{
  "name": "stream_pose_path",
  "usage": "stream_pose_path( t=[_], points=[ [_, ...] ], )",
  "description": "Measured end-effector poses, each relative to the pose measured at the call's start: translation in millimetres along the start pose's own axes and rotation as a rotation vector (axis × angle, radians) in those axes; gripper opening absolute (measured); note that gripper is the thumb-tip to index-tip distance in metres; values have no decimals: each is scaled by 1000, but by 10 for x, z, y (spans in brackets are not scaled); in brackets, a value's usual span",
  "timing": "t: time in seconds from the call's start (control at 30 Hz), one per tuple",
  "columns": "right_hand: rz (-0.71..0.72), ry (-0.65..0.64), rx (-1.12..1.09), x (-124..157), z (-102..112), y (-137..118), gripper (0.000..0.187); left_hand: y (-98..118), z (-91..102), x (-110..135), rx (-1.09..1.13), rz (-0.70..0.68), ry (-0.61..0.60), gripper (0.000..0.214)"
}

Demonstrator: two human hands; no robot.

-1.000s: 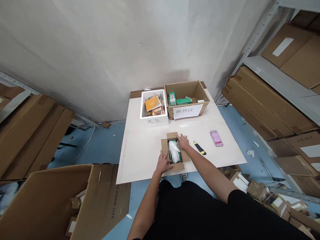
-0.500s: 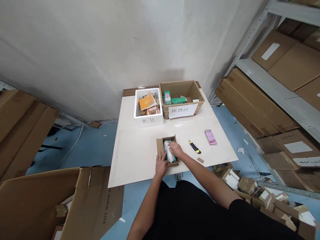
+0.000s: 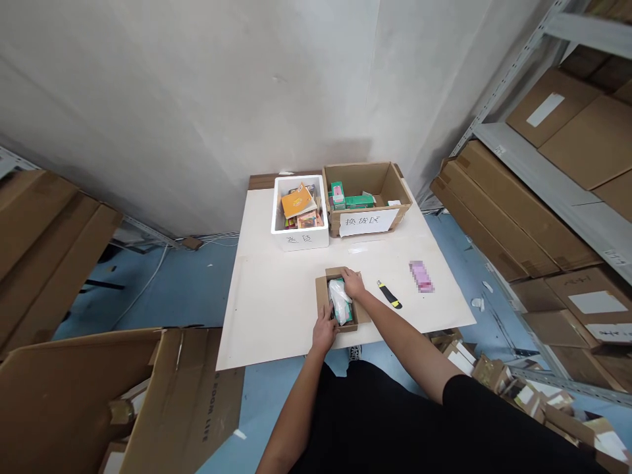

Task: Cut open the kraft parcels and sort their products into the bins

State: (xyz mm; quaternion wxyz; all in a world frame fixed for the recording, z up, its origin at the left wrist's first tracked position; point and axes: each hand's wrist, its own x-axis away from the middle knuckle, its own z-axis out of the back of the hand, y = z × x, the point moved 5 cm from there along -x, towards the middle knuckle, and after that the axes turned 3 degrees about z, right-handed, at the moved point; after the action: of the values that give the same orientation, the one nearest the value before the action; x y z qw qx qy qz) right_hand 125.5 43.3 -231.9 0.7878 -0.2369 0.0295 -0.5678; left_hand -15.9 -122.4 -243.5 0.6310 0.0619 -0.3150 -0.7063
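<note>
A small opened cardboard box [image 3: 322, 289] lies near the front middle of the table, its side flaps spread. Inside is a package in white plastic wrap [image 3: 340, 294], with green showing beside and below it. At the box's near left side, my left hand [image 3: 324, 329] grips the wall, its fingertips by the wrap. My right hand [image 3: 353, 284] is curled over the far right edge, close to the wrap's upper end; its fingertips are partly hidden. To the right of that hand lies a black and yellow utility knife [image 3: 390, 294].
Behind stand a white foam box [image 3: 301, 241] of booklets and a labelled cardboard box [image 3: 402, 214] holding green cartons. A blurred pink item [image 3: 421, 276] lies on the table's right. A big open carton [image 3: 192, 388] stands on the floor at left; shelves [image 3: 538, 158] of cartons rise at right.
My right hand has moved off the wrapped package to the box's far right edge. The right flap now shows folded outward. The view has shifted slightly.
</note>
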Motion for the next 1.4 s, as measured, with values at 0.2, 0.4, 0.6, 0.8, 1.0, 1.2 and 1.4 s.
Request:
stream_pose_path(
  t=[0.2,0.4,0.6,0.8,1.0,1.2,1.4],
  points=[
    [-1,102,20,296,-227,-108,64,-17,19,7,66,-1,-22,7],
    [-109,66,58,209,-341,-155,72,13,11,15,48,-16,-8,10],
    [-166,47,133,71,-424,-106,57,3,-5,-18,27,-20,-2,8],
    [-80,65,75,196,-346,-25,55,50,-34,-44,24,-9,37,12],
    [44,141,-69,303,-266,-194,62,11,-29,-44,7,-5,41,11],
    [-72,-136,-52,144,-512,-243,84,75,14,-38,1,0,38,13],
    [-172,-139,-60,24,-505,-238,79,113,19,-19,24,49,32,18]
  ],
)
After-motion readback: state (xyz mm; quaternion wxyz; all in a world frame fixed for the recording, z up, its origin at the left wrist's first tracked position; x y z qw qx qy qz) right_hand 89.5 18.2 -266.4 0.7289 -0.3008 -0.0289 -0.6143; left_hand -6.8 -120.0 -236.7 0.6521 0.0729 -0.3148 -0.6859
